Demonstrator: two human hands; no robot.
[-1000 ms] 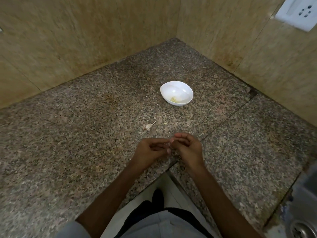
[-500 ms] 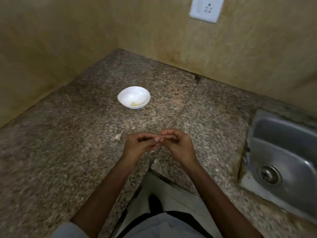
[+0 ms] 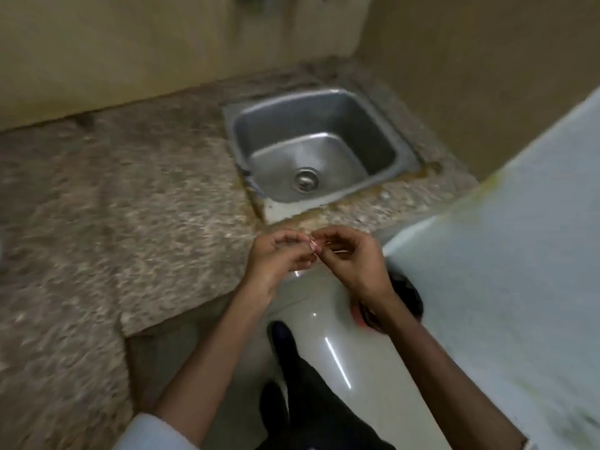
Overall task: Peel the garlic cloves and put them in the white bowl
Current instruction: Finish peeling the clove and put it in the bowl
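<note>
My left hand [image 3: 279, 259] and my right hand [image 3: 355, 259] meet fingertip to fingertip over the counter's front edge, just in front of the sink. Between the fingertips they pinch a small pale garlic clove [image 3: 313, 245], mostly hidden by the fingers. A thin strand of skin [image 3: 339, 252] shows under my right fingers. The white bowl is out of view, and the frame is blurred.
A steel sink [image 3: 373, 125] is set into the speckled granite counter [image 3: 130, 206] right behind the hands. A large white surface [image 3: 503, 271] fills the right side. Below the hands lie pale floor tiles [image 3: 319, 323] and a dark object [image 3: 407, 293] beside my right wrist.
The view has swung to the right: the bowl and the loose clove on the counter have left the frame and the sink is now central. Both hands still pinch the clove.
</note>
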